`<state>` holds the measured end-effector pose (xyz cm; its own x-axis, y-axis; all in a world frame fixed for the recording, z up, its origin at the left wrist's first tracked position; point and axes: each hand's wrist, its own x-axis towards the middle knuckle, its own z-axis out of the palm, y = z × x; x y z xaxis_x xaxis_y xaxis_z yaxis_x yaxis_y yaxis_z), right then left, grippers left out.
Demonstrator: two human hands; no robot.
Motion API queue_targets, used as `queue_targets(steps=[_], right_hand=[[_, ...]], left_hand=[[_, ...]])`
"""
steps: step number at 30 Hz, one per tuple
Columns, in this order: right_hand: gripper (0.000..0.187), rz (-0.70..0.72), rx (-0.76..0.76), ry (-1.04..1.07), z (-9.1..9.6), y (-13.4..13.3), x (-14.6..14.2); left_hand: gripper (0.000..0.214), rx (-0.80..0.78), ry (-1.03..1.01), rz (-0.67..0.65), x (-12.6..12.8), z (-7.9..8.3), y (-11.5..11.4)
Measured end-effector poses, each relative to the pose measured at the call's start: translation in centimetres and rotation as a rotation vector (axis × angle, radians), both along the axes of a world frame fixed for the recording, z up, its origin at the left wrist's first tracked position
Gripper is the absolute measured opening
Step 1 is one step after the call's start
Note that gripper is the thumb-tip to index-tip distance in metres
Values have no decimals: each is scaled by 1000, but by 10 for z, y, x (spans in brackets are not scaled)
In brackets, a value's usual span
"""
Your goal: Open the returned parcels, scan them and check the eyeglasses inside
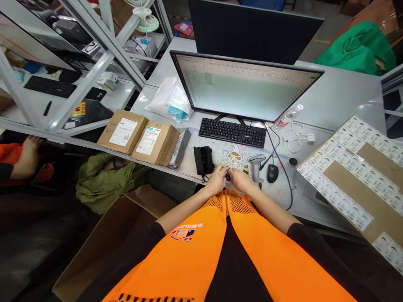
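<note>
My left hand (216,178) and my right hand (239,179) meet at the near edge of the desk (333,100), fingers curled together around a small dark thing I cannot make out. A black pouch (203,159) lies just left of my left hand. A grey barcode scanner (256,164) stands just right of my right hand, with a black mouse (272,173) beyond it. Behind them are a black keyboard (232,132) and a lit monitor (242,86).
Two brown parcels (138,136) with labels and a grey wrapped packet (181,147) lie at the left of the desk. Cardboard sheets covered in stickers (355,172) sit at the right. An open carton (103,243) stands on the floor. Another person's arm (23,155) shows at far left.
</note>
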<state>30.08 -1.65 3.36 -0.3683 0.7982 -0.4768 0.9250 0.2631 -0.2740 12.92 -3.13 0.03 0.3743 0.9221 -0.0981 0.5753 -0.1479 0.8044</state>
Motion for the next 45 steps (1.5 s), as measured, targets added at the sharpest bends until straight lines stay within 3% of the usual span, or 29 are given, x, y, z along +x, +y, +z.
queue_targets(steps=[8, 12, 15, 20, 27, 34, 38, 41, 45], right_hand=[[24, 71, 66, 179, -30, -10, 7], [19, -2, 170, 426, -39, -6, 16], [15, -97, 231, 704, -29, -1, 25], [15, -182, 146, 955, 0, -6, 32], [17, -198, 168, 1011, 22, -15, 37], [22, -282, 189, 1062, 52, -24, 29], [26, -345, 229, 1011, 54, -22, 32], [27, -508, 247, 1047, 45, -18, 38], [32, -833, 217, 1229, 32, -16, 37]], left_hand=[[53, -17, -13, 15, -8, -5, 5], [56, -8, -12, 13, -16, -5, 8], [61, -10, -21, -11, -25, 2, 6], [57, -30, -57, 11, -27, 23, 0], [25, 100, -270, 92, -25, 46, 7], [26, 102, -153, 1, -10, 48, 3], [24, 41, -227, 22, -4, 50, -3], [39, -78, -425, 76, -5, 45, -7], [89, -151, -595, 109, -8, 32, -11]])
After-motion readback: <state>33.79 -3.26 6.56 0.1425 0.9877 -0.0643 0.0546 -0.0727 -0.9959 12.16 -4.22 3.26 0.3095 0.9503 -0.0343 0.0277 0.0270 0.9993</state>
